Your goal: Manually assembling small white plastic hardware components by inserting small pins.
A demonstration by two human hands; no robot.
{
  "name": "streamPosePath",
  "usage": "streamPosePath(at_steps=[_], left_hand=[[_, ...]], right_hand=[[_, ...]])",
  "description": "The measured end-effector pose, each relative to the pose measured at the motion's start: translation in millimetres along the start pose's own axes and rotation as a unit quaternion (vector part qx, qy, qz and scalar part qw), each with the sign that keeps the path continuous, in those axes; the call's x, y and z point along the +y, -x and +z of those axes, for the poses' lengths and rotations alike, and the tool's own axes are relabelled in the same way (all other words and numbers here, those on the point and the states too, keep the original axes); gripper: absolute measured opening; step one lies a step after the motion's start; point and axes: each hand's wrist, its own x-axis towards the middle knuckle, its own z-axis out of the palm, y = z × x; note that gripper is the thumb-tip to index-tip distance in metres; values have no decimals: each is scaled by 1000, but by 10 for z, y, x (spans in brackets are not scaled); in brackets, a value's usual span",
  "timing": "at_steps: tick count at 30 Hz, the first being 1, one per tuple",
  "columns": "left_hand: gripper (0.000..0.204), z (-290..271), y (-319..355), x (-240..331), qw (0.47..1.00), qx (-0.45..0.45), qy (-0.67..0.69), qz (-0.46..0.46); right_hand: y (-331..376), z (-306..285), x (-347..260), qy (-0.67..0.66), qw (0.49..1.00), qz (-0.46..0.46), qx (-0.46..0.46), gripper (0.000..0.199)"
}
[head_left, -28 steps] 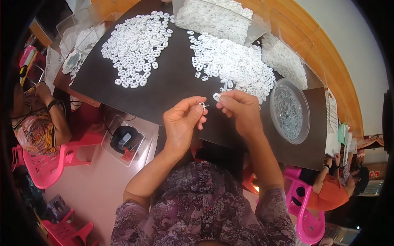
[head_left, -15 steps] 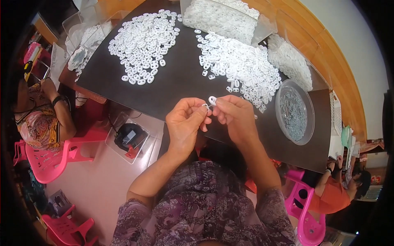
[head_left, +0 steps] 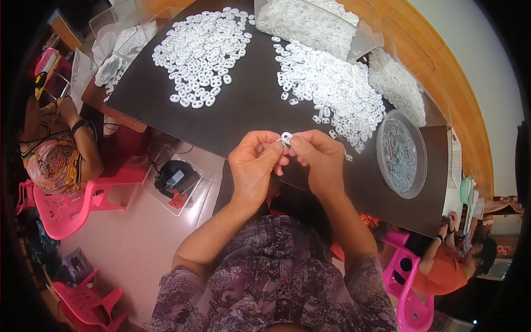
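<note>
Across the middle of the view a dark table [head_left: 249, 110] stretches from the upper left to the lower right, its near edge just beyond the person's hands. On it lie two broad heaps of small white plastic pieces: the left heap [head_left: 202, 47] spreads loosely toward the far left corner, and the right heap [head_left: 334, 88] runs in a thick band toward the right. Behind them a clear plastic box [head_left: 312, 22] holds more of the same white parts, and another white pile [head_left: 398, 83] sits along the table's far right side. A round clear tub [head_left: 402, 152] of small grey metal bits stands to the right of the hands, near the right heap. On the floor to the left, below the table edge, a black device rests on a clear tray [head_left: 174, 180], and pink plastic chairs [head_left: 66, 202] stand nearby; another person sits at the far left and one more at the lower right.

Over the table's near edge, the left hand [head_left: 251, 166] and the right hand [head_left: 321, 160] meet fingertip to fingertip. Between them is one small white piece [head_left: 286, 137], pinched by thumb and forefinger of both hands, the fingers closed together on it and held above the dark surface, just short of the right heap.
</note>
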Motion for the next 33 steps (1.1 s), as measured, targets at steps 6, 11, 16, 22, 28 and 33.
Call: streamPosePath(at_steps=[6,11,16,22,28,33], left_hand=[[24,-24,14,-66,999,-30,-18,42],[22,-29,0,-23,996,-53,-64,-6],[21,-61,-2,-28,996,-58,-60,-9],[20,-51,7,-39,999,-36,-7,9],[21,-16,36,29,1000,-3,18,-4],[22,-22,63,26,1000,-13,6,-3]], right_hand=[[-11,-35,23,32,998,-27,-46,14],[-48,-133,19,76,993,-37,-79,14],[2,-85,82,215,971,-104,-27,11],[14,-7,198,332,879,-343,15,18],[-15,-47,188,359,850,-385,-7,27],[-5,-53,195,359,839,-409,-3,28]])
